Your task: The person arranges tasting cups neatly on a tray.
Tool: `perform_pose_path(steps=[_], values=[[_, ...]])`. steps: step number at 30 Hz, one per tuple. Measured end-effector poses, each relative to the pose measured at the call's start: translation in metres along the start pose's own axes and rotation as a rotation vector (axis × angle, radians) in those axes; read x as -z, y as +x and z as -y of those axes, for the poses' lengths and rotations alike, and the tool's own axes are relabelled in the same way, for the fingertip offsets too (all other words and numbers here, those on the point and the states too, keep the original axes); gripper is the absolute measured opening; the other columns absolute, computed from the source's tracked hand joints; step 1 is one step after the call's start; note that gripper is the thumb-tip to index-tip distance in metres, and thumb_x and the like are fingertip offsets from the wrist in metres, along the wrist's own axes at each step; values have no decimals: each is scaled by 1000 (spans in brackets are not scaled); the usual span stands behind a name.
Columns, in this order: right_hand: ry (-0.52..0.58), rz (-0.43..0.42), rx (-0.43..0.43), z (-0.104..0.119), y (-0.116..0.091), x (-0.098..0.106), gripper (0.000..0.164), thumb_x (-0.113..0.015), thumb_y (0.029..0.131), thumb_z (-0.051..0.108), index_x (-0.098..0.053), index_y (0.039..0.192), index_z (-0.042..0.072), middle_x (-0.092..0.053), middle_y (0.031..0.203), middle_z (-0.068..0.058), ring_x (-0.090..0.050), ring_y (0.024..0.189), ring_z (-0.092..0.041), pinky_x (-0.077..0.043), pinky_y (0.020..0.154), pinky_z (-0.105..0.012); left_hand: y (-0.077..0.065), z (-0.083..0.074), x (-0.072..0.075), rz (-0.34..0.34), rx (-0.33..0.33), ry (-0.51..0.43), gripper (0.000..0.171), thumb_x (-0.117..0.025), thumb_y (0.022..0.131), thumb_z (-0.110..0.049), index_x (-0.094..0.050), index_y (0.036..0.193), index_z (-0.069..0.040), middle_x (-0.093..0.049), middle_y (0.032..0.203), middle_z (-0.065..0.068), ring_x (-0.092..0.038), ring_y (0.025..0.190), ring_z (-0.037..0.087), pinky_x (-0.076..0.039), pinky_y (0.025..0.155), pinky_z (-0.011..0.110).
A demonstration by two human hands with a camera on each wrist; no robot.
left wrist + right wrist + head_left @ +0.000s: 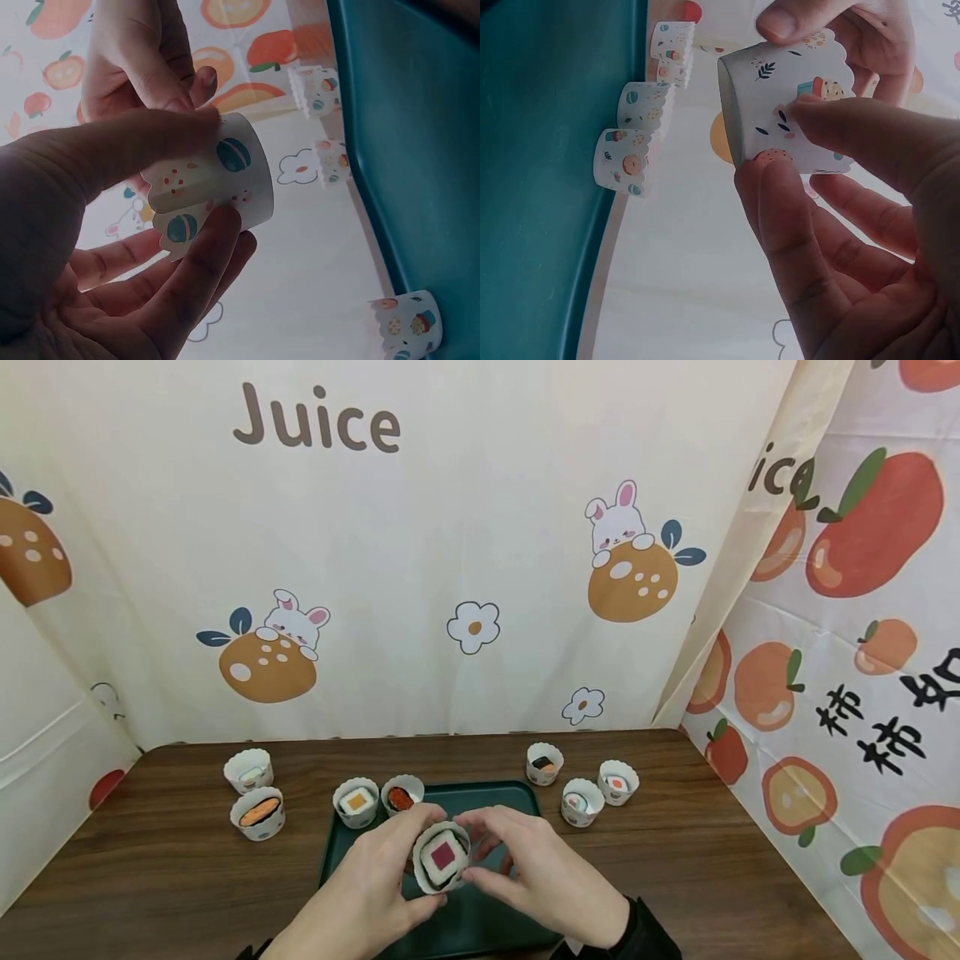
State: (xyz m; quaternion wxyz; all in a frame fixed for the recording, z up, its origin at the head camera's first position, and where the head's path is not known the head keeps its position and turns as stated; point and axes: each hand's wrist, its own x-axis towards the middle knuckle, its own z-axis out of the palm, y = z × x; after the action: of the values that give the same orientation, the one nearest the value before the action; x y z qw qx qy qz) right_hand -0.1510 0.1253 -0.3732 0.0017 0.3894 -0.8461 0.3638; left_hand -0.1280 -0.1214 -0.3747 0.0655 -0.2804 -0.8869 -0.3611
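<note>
Over the dark green tray (472,922), a scalloped paper cup (442,857) is held up between both hands. In it sits a sushi-like piece, white with a dark wrap and a dark-red square centre. From the left, my left hand (367,881) grips the cup, thumb on one side and fingers on the other. On the opposite side my right hand (540,872) pinches it with thumb and forefinger, as the right wrist view shows. The cup's printed wall (232,157) faces the left wrist view, which hides its contents.
At the tray's far left corner are a cup with a yellow-centred piece (356,802) and one with a red-topped piece (401,794). Two cups, one with an orange-topped piece (257,813), are left of the tray. Right of it stand three more, including a cup (582,802). A printed curtain hangs behind.
</note>
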Motion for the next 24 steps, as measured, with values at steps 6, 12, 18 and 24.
perform_pose_path(steps=[6, 12, 18, 24], values=[[0, 5, -8, -1, 1, 0, 47, -83, 96, 19, -62, 138, 14, -72, 123, 1, -70, 100, -4, -61, 88, -22, -1, 2, -4, -22, -1, -34, 72, -95, 76, -1, -57, 135, -13, -68, 123, 2, -68, 101, 14, -61, 74, 20], [23, -4, -45, -2, 2, -2, 52, -84, 96, 26, -60, 140, 15, -71, 128, 1, -68, 103, -2, -61, 88, -21, -2, 2, -7, -37, 5, -28, 72, -94, 76, 3, -57, 136, -13, -68, 124, 3, -67, 97, 11, -60, 73, 20], [30, -4, -75, -2, 2, -3, 56, -84, 95, 33, -59, 143, 17, -69, 132, 2, -67, 108, -4, -61, 88, -21, -4, -1, -9, -70, -32, -1, 71, -92, 77, 4, -57, 136, -13, -68, 121, 1, -65, 92, 5, -59, 73, 20], [9, -21, -48, -5, 1, -4, 58, -84, 95, 37, -58, 143, 19, -68, 135, 2, -67, 115, -8, -62, 93, -26, -3, -5, -12, -76, -17, 0, 65, -92, 79, 2, -59, 133, -15, -69, 118, -3, -66, 94, 3, -61, 78, 20]])
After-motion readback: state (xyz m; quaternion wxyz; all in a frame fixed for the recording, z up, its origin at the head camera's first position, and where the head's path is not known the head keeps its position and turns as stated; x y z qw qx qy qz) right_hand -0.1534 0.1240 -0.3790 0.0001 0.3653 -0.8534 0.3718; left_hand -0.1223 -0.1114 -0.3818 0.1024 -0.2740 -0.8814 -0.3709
